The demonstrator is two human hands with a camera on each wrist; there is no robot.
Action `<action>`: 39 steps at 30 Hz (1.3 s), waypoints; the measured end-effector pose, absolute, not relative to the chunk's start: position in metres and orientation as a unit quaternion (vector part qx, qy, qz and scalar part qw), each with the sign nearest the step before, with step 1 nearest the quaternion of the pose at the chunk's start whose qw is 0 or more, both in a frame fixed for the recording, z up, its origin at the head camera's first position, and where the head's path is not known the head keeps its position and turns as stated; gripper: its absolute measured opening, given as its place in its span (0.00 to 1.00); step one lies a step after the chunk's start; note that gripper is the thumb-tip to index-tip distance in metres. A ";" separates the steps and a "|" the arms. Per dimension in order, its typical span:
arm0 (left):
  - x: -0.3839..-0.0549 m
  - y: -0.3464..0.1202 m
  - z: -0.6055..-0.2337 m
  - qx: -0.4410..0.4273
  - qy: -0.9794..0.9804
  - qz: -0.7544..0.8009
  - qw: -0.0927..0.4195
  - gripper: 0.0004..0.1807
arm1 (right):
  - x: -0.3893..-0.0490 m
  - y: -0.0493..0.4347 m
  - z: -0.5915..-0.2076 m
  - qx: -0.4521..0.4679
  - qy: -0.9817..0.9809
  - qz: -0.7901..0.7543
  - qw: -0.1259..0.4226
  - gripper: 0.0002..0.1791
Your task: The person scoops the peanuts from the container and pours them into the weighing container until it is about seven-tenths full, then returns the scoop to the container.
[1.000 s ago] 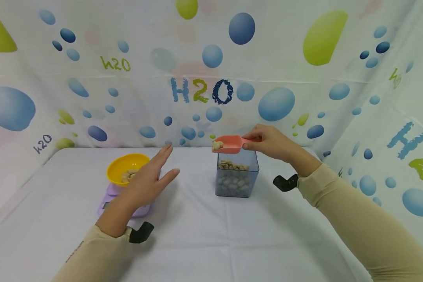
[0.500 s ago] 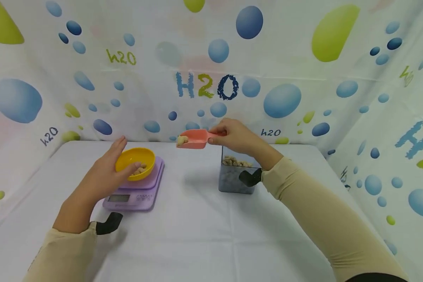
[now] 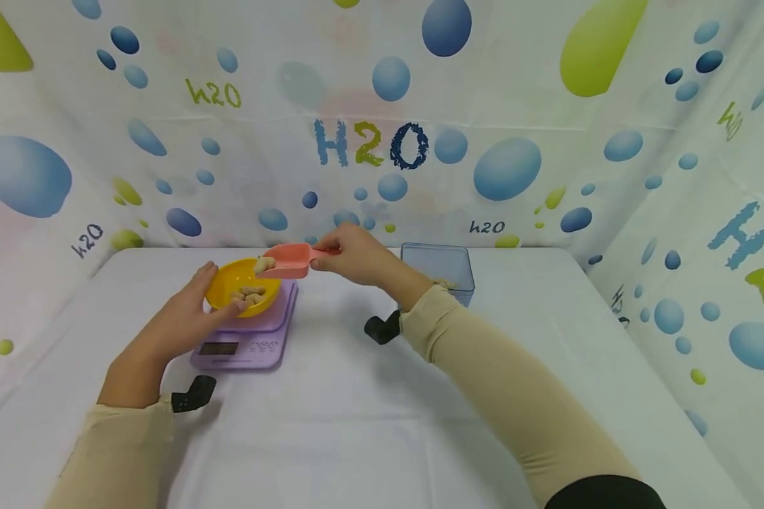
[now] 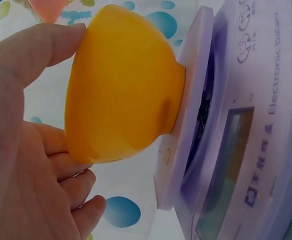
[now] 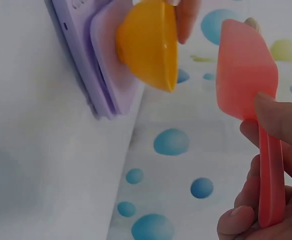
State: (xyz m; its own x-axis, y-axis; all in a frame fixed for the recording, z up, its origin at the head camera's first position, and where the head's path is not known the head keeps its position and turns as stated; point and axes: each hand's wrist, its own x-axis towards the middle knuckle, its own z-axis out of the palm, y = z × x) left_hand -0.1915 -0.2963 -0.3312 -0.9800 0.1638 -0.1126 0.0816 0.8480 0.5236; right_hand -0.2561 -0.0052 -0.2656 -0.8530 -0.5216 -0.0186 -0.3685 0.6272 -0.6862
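My right hand [image 3: 360,256] grips the handle of a pink scoop [image 3: 293,261], thumb along the neck in the right wrist view. A few pale beige nuts [image 3: 264,265] lie at its front lip, just over the right rim of the yellow bowl [image 3: 213,281]. More nuts [image 3: 251,294] rest inside that bowl. It stands on the pan of a purple kitchen scale [image 3: 245,351]. My left hand [image 3: 181,320] holds the bowl by its rim, thumb on the near side and fingers on the far side. From the left wrist, the bowl [image 4: 123,90] hides its contents.
A clear bluish square container [image 3: 438,259] with nuts in it stands behind my right forearm, which partly hides it. White cloth covers the table [image 3: 331,438]. A patterned curtain [image 3: 280,166] hangs along the table's back edge.
My right hand has carried the scoop of nuts left, from above the container to over the bowl. My left hand has moved left and taken hold of the bowl's rim.
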 end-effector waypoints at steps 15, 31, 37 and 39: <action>-0.192 -0.291 -0.342 0.035 0.951 0.293 0.097 0.61 | -0.251 -0.037 -0.291 -0.296 0.940 -0.168 -0.016 0.18; -0.190 -0.295 -0.337 0.034 0.951 0.295 0.091 0.60 | -0.234 -0.051 -0.285 -0.393 0.891 0.062 -0.218 0.15; -0.190 -0.297 -0.337 0.029 0.952 0.291 0.095 0.60 | -0.232 -0.053 -0.283 -0.407 0.877 0.089 -0.239 0.15; -0.189 -0.297 -0.336 0.027 0.952 0.289 0.097 0.60 | -0.233 -0.053 -0.283 -0.406 0.878 0.088 -0.240 0.15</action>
